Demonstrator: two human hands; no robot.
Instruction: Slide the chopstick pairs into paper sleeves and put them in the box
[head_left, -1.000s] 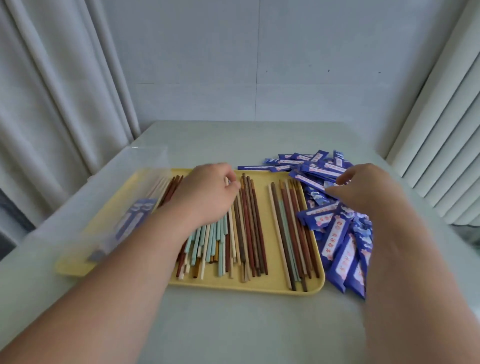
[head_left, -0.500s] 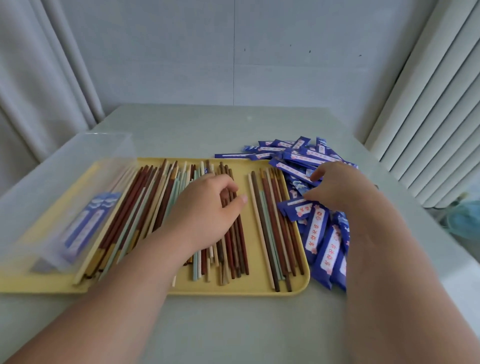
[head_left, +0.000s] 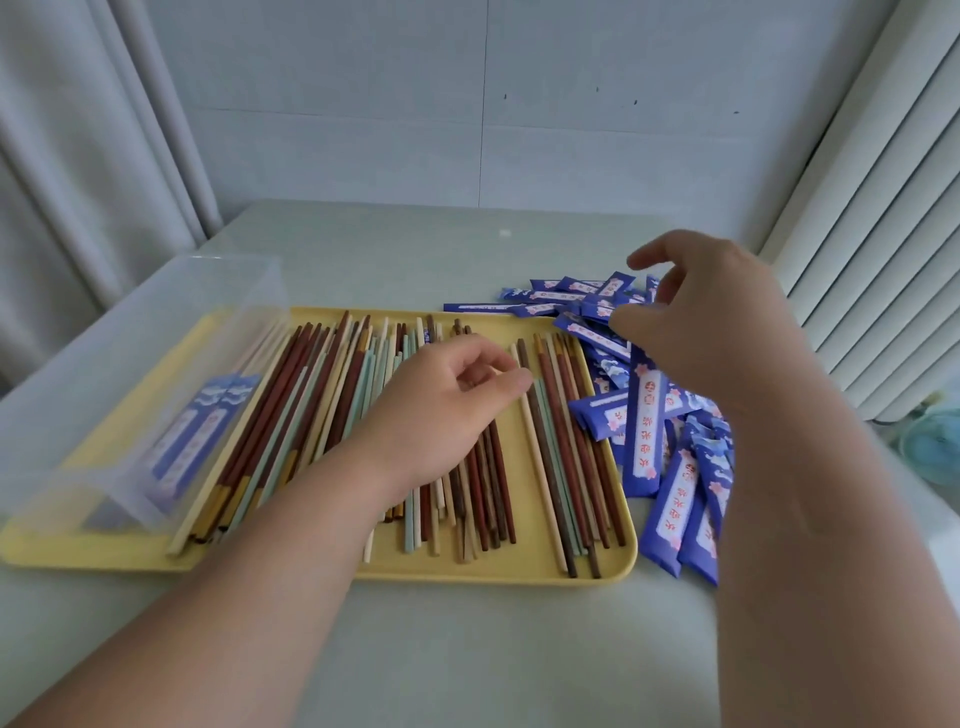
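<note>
Grey tabletop (head_left: 467, 649), yellow tray (head_left: 493, 577): picking a pair.
Left hand (head_left: 441, 415) curls over brown chopsticks (head_left: 493, 488), grip unclear; right hand (head_left: 711, 322) hovers loose-fingered above blue sleeves (head_left: 644, 441). Next, pinch one.

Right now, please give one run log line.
left hand: curled over chopsticks, grip unclear | right hand: spread above sleeves | box: holds sleeved pairs

1. Chopsticks (head_left: 550, 467): the dark ones look like stained wood with a low sheen; the cream and mint ones have a smooth, matt coat
2. Sleeves (head_left: 644, 436): blue printed paper, slightly glossy, creased at the folds
3. Box (head_left: 130, 364): clear plastic, smooth, faintly cloudy
4. Tray (head_left: 618, 561): yellow plastic, matt and smooth
5. Table (head_left: 467, 649): smooth, matt, pale surface
6. Curtain (head_left: 78, 182): soft matt cloth
</note>
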